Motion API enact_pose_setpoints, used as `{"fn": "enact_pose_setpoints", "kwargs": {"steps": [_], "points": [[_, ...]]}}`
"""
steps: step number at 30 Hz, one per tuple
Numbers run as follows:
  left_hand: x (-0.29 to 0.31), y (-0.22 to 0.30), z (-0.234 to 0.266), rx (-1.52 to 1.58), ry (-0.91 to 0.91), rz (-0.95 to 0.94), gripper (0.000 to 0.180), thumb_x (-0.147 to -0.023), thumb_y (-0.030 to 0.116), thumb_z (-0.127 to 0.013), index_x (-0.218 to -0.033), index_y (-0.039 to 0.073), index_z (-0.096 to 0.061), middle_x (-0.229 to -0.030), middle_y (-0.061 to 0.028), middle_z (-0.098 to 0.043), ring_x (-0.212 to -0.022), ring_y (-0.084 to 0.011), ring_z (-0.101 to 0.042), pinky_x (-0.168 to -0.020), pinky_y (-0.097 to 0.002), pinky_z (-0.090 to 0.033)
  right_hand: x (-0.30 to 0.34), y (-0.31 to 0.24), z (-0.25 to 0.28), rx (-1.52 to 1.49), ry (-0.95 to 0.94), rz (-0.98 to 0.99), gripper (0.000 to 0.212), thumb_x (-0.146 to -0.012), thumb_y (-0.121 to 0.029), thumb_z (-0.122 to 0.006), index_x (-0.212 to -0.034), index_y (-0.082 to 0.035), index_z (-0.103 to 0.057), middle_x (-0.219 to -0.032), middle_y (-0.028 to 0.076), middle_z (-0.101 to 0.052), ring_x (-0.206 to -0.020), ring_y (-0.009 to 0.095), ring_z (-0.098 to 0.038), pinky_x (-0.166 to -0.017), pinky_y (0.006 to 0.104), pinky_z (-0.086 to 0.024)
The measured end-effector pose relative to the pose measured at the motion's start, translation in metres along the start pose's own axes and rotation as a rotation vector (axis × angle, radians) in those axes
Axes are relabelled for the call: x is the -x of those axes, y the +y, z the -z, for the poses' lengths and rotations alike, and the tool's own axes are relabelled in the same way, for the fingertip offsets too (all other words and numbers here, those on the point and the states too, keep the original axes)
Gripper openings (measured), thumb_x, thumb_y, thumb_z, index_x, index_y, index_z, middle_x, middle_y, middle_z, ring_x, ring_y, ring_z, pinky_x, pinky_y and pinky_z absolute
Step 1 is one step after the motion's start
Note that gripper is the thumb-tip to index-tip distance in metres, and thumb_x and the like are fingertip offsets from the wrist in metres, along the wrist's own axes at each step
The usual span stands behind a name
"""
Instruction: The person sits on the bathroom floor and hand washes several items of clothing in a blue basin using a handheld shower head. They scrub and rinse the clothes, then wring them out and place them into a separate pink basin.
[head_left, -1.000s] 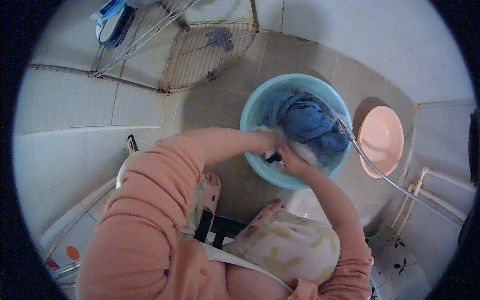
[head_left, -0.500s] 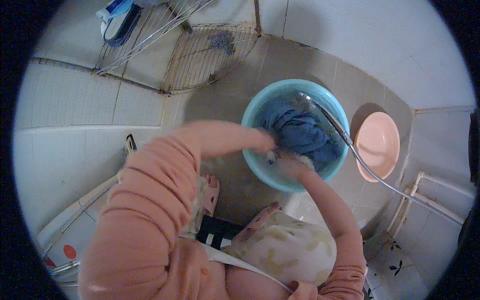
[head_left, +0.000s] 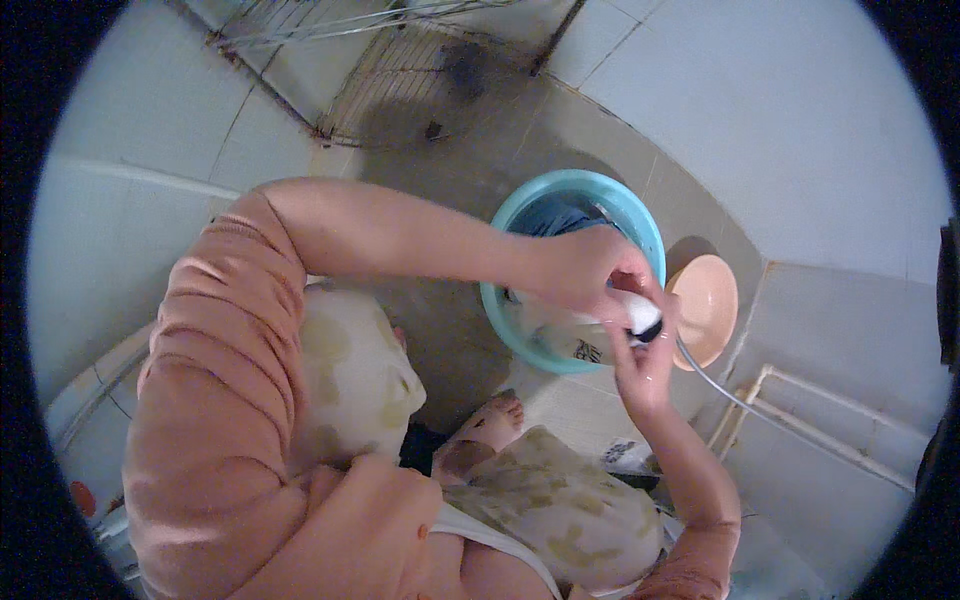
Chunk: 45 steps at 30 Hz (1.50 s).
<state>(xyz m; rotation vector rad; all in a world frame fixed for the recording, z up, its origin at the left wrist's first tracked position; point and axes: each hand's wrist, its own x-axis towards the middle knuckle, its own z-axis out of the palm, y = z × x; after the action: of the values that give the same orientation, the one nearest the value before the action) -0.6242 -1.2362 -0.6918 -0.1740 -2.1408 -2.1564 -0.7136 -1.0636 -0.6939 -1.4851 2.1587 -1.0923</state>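
step: likely handwashing | left hand (head_left: 588,268), right hand (head_left: 643,368): fingers curled in round white-and-black item (head_left: 636,309) by teal basin (head_left: 515,332) | next: probably calls for firm wet grip

Left fingers (head_left: 632,262) and right fingers (head_left: 622,350) hold a white item (head_left: 638,312).

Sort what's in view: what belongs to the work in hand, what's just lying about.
In use:
white-and-black item, in left hand and right hand
turquoise basin
blue cloth inside it
silvery hose, probably; its end is hidden

Seemingly just lying about:
peach basin
wire rack
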Motion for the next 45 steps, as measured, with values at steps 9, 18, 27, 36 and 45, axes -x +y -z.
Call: {"fn": "enact_pose_setpoints", "kwargs": {"steps": [9,18,27,36,45], "points": [[-0.08,-0.11,0.085,-0.392,-0.103,-0.151,0.02,-0.085,0.012,-0.042,-0.094,0.002,-0.056,-0.093,-0.014,-0.061,-0.087,-0.0263,-0.059,-0.08,-0.0337,-0.047,-0.016,-0.068,0.043,0.073,-0.027,-0.027,0.022,-0.078,0.007,-0.044,-0.098,0.0,-0.047,-0.093,0.014,-0.053,-0.09,0.023,-0.051,-0.085,0.0333,-0.038],[-0.117,-0.224,0.04,-1.122,-0.125,-0.196,0.053,-0.084,0.044,-0.048,-0.109,-0.002,-0.053,-0.112,-0.0198,-0.051,-0.109,-0.0344,-0.044,-0.096,-0.0415,-0.034,0.03,-0.111,0.127,-0.09,0.292,-0.195,0.045,-0.089,-0.021,-0.048,-0.128,-0.002,-0.038,-0.124,0.012,-0.047,-0.117,0.024,-0.042,-0.102,0.0391,-0.03],[-0.07,-0.236,0.051,-0.779,-0.273,0.057,0.084,-0.073,0.058,-0.057,-0.129,-0.001,-0.035,-0.123,-0.0264,-0.038,-0.112,-0.038,-0.042,-0.094,-0.0427,-0.036,0.014,-0.124,0.129,-0.068,0.696,-0.327,0.056,-0.086,-0.043,-0.05,-0.121,0.0,-0.046,-0.122,0.013,-0.05,-0.112,0.023,-0.048,-0.096,0.0424,-0.039],[-0.088,-0.227,0.068,-0.869,-0.364,0.026,0.085,-0.06,0.066,-0.063,-0.114,0.0,-0.055,-0.131,-0.0231,-0.031,-0.124,-0.0369,-0.026,-0.101,-0.0428,-0.027,-0.005,0.064,-0.084,0.402,-0.255,-0.196,0.032,-0.071,-0.018,-0.069,-0.095,-0.007,-0.051,-0.105,0.015,-0.043,-0.084,0.031,-0.053,-0.066,0.0411,-0.048],[-0.084,-0.232,0.068,-0.608,-0.405,0.214,0.088,-0.063,0.063,-0.064,-0.121,0.001,-0.042,-0.115,-0.0252,-0.051,-0.107,-0.0385,-0.049,-0.09,-0.0446,-0.039,0.014,0.138,-0.149,0.583,-0.586,0.087,0.039,-0.069,-0.023,-0.067,-0.106,-0.019,-0.054,-0.112,0.015,-0.043,-0.093,0.034,-0.049,-0.071,0.0412,-0.048]]}}
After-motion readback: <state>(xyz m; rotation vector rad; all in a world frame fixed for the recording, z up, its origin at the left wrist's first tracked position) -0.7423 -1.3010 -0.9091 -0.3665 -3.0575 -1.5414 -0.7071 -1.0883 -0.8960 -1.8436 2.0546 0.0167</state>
